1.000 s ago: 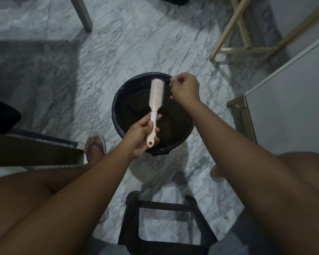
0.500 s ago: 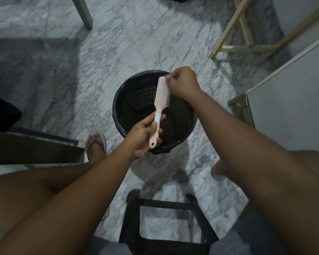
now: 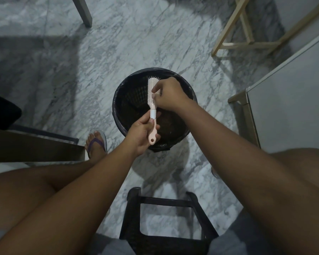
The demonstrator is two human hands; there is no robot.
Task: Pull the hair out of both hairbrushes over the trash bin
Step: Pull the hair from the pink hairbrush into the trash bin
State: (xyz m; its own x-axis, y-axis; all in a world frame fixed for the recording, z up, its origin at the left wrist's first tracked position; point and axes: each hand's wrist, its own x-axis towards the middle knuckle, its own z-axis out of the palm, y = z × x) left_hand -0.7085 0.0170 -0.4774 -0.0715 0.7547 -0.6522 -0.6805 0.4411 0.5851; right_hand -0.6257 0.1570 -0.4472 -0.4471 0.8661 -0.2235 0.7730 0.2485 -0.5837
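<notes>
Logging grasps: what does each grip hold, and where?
The left-hand grip holds the pale pink plastic hairbrush by its handle; the right-hand grip pinches at its bristles.

Pink hairbrush (image 3: 152, 104) upright over black trash bin (image 3: 125, 107)

One hairbrush (image 3: 151, 89), one bin (image 3: 116, 107), likely stool (image 3: 166, 199).

The floor (image 3: 136, 43) is grey-white marble. A black trash bin (image 3: 116, 100) sits on it right under the left hand (image 3: 142, 133) and right hand (image 3: 170, 94). Closer in than the hands there's a black stool (image 3: 132, 208). Left of the left hand is a foot in a purple flip-flop (image 3: 96, 142). Past the right hand stands a pale wooden frame (image 3: 234, 43).
</notes>
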